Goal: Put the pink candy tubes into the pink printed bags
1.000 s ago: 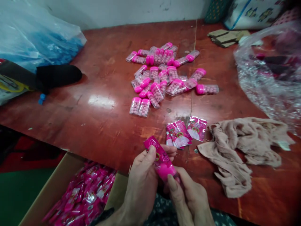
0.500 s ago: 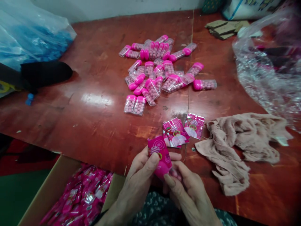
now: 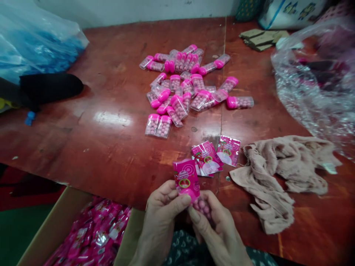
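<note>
Between my hands, near the table's front edge, is a pink printed sleeve (image 3: 188,177), its lower end against a clear candy container (image 3: 203,207) of pink balls. My left hand (image 3: 162,218) is closed on the sleeve, thumb across its lower part. The fingers of my right hand (image 3: 222,231) are wrapped round the container, whose lower end they hide. How far the sleeve reaches over the container I cannot tell. Just beyond lie several flat pink sleeves (image 3: 206,159), with another sleeve (image 3: 229,149) to their right. Farther back, pink-capped candy containers (image 3: 179,105) are spread in a loose pile.
An open cardboard box (image 3: 41,231) at lower left holds many pink wrapped packs. To my right lies a crumpled beige cloth (image 3: 277,162), with a clear plastic bag (image 3: 299,99) behind it. A bag of blue pieces (image 3: 47,46) and a black object (image 3: 52,87) are at left.
The sleeve now stands more upright, and my left thumb has slid to its lower end. More pink balls show in my right hand. The view has shifted slightly.
</note>
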The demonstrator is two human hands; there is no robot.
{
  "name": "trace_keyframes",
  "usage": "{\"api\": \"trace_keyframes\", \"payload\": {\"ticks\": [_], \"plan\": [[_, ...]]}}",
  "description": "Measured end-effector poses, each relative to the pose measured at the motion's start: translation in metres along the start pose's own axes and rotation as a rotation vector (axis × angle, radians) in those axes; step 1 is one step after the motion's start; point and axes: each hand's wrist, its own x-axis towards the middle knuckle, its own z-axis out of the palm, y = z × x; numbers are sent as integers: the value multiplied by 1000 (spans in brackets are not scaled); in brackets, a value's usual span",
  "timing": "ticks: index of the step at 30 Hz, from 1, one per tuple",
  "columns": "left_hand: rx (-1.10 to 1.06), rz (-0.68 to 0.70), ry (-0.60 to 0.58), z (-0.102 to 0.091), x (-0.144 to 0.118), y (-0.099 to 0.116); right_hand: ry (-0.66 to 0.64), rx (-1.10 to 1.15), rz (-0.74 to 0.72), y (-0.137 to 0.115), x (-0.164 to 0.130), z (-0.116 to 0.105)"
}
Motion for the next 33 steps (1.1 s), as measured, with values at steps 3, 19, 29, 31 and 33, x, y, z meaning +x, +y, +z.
{"api": "trace_keyframes", "payload": {"ticks": [3,19,29,31,33], "plan": [[-63,108,116,-6,7,8,24,-257,-123,1,3,-13],[-130,181,236,1,2,-7,658,-1059,-620,-15,-7,-40],[127,563,159,3,-22,-3,228,-429,-622,-26,12,-2],[341,778,171,-3,-23,8,178,-509,-628,-28,9,-4],[560,915,139,-7,-23,19,144,-587,-628,-28,7,-5]]}}
